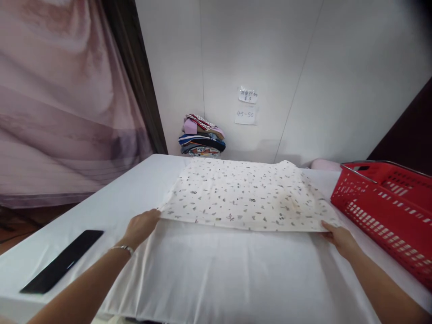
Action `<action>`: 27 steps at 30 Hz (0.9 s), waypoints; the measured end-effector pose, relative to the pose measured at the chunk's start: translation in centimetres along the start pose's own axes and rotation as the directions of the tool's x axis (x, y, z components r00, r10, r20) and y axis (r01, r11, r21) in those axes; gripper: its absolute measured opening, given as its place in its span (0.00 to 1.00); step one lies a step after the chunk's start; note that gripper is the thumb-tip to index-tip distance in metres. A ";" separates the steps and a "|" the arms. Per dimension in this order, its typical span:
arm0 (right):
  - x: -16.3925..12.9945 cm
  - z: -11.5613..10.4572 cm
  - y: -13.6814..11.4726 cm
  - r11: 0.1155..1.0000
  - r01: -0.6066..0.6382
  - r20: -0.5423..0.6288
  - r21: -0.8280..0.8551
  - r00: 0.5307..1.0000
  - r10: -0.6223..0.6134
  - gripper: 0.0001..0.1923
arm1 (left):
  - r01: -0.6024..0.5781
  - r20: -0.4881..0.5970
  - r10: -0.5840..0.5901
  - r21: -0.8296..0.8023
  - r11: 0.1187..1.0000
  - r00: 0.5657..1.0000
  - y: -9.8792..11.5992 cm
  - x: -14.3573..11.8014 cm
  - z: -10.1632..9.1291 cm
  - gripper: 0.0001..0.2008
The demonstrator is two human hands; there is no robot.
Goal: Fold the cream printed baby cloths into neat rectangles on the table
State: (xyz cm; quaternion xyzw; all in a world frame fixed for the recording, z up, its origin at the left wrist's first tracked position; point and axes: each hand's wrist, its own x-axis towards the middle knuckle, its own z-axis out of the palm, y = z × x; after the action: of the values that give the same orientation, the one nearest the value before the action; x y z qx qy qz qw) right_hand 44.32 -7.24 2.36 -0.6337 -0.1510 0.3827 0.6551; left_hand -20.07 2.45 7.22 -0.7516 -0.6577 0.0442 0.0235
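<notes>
We had the left hand (141, 227) and right hand (339, 237) each clamped on a near corner of the patterned cloth (246, 195). Cloth lay flat mid-table (101, 198); red basket (388, 207) sat at the right edge.

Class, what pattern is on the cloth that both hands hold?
The cloth is white with small scattered grey motifs, per the head view.

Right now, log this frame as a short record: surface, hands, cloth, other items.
surface: table under a white sheet
left hand: grips the near left corner of the patterned cloth
right hand: grips the near right corner of the same cloth
cloth state: spread flat, white with small dark prints
right side: red basket
left side: flat black bar
far edge: pile of folded clothes by the wall
wall: two paper notes
</notes>
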 end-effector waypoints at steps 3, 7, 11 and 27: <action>-2.2 -2.1 1.0 0.999 -0.053 -0.016 -0.008 0.998 0.053 0.09 | 0.045 -0.040 -0.046 -0.023 0.999 0.998 -0.8 -2.3 0.9 0.18; -4.7 -4.5 2.8 0.990 -0.132 -0.019 -0.040 0.991 0.131 0.07 | 0.080 -0.047 -0.082 -0.053 0.995 0.995 -2.1 -5.0 2.3 0.18; -5.6 -6.3 4.7 0.965 -0.259 -0.048 -0.031 0.965 0.257 0.11 | 0.085 -0.015 -0.087 -0.103 0.991 0.996 -2.5 -6.3 4.0 0.18; -5.8 -9.2 4.0 0.893 -0.130 -0.273 -0.431 0.962 0.008 0.11 | 0.288 -0.031 -0.317 -0.342 0.894 0.948 -0.9 -7.5 4.0 0.18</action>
State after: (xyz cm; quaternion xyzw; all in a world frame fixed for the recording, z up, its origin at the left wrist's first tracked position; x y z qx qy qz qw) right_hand 45.56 -18.20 -1.15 -0.8169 -0.1233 0.2735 0.4926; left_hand -22.33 -5.00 3.59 -0.6344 -0.7628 -0.1042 -0.0691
